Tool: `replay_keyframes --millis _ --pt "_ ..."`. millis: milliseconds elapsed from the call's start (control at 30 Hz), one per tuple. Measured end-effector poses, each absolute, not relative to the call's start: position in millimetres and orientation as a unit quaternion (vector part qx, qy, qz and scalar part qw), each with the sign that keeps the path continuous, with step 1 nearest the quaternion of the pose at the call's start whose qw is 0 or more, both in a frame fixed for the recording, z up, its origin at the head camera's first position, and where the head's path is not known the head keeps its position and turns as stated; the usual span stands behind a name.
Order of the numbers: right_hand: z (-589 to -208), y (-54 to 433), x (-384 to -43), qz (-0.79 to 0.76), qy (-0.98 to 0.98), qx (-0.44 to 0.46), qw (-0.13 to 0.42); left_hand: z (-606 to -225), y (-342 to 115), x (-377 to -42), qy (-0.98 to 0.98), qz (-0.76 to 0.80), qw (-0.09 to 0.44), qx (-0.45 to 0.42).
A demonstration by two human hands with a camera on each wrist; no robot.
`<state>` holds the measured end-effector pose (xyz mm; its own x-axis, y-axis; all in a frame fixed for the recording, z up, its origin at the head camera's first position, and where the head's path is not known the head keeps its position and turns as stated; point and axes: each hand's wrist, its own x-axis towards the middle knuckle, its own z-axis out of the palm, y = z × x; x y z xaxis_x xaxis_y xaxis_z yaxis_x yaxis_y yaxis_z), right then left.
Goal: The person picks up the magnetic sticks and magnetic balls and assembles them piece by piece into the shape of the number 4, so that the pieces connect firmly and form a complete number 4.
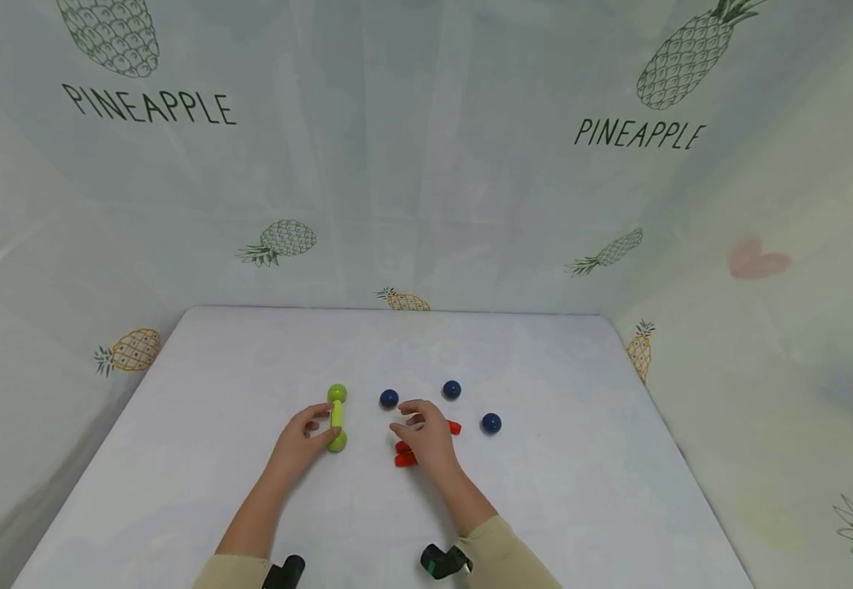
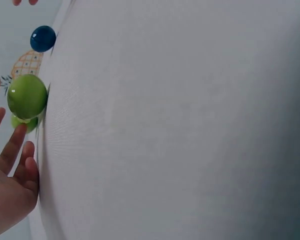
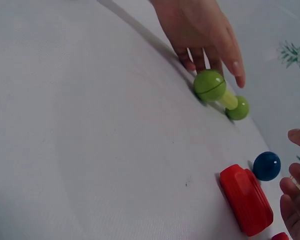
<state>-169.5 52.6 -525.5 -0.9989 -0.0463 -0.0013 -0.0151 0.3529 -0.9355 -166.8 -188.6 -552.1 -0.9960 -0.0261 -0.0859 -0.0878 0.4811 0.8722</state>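
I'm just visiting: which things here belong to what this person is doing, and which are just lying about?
Likely part of the job:
- green dumbbell, at the left hand
- red pieces, close to the right hand
- three blue balls, also nearby

Seemingly just surroundings:
- pineapple-print cloth
- wrist cameras

Nothing on the table looks plainly stray.

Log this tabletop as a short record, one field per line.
left hand: fingertips at the green piece
right hand: near the red pieces, fingers apart, nothing seen in its grasp
green piece: two balls joined by a lighter rod
blue balls: three, apart from one another
red pieces: partly hidden by the right hand in the head view; exact count unclear
tabletop: white
backdrop: pale, printed with pineapples
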Motion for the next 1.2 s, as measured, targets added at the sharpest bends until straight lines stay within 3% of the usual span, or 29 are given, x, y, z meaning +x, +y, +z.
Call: replay_keyframes --millis 1200 --pt "-541.7 104.0 -167.5 -0.552 0.828 0.091 -0.021 -554.4 -174.5 -146.0 0.891 0.447 0.012 -0.077"
